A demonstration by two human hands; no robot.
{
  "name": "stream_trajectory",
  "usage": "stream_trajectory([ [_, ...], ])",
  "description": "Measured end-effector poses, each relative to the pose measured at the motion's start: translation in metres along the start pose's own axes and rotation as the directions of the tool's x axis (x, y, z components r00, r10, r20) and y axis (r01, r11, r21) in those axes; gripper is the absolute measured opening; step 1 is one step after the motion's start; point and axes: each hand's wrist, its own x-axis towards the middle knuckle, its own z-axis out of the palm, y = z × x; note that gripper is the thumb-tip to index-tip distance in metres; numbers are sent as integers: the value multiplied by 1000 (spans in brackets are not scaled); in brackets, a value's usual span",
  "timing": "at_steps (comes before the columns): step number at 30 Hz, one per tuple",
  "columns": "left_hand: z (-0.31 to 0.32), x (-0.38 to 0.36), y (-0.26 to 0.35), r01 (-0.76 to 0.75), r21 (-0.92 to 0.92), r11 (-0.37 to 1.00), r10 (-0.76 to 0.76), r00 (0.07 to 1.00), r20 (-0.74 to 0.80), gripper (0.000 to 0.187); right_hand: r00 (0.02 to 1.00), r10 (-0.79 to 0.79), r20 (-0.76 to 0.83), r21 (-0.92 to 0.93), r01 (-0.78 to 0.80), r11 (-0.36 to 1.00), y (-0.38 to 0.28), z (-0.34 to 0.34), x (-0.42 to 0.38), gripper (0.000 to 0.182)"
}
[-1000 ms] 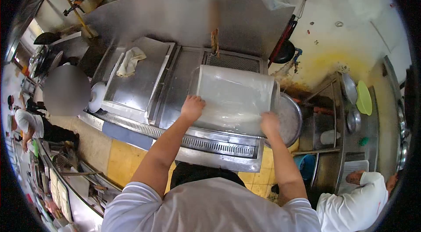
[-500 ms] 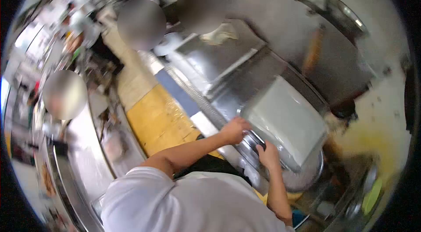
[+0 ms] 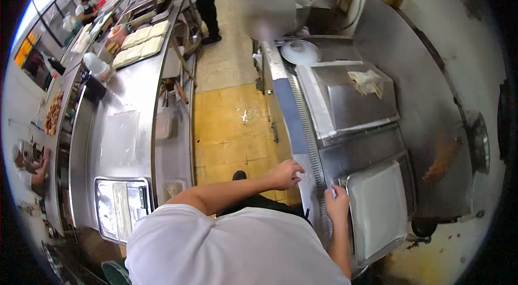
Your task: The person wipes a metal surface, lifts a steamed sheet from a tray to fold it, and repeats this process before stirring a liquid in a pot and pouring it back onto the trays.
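Left hand [image 3: 286,175] | right hand [image 3: 338,207] | tray [image 3: 353,237]: right of both, nearer right hand

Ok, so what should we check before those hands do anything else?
1. Left hand not holding anything: ok, nothing shows in it.
2. Right hand not gripping the tray: ok, it's beside the near edge; whether a fingertip touches, cannot tell.
3. Sheet spread over the tray: ok, it covers most of it.
4. Cloth away from the tray: ok, it lies apart, on the metal panel.
5. Floor dry: not ok, shiny patches look wet.
6. Tray hot or cold: cannot tell.
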Motion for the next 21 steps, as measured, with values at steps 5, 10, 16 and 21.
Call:
stream_trajectory([
  [5,-71,-52,-53,155,-50,987,-159,983,-87,25,983,-19,185,56,8,998,-90,51,36,35],
  [10,-140,-105,-117,224,-85,971,-236,952,-194,25,951,-166,260,79,151,985,-181,127,77,36],
  [16,-223,-168,-177,274,-91,957,-283,826,-487,20,841,-326,431,225,250,942,-305,206,110,37],
  [21,-266,-222,-196,435,-177,883,-445,652,-614,21,663,-503,554,224,463,857,-384,259,136,38],
])
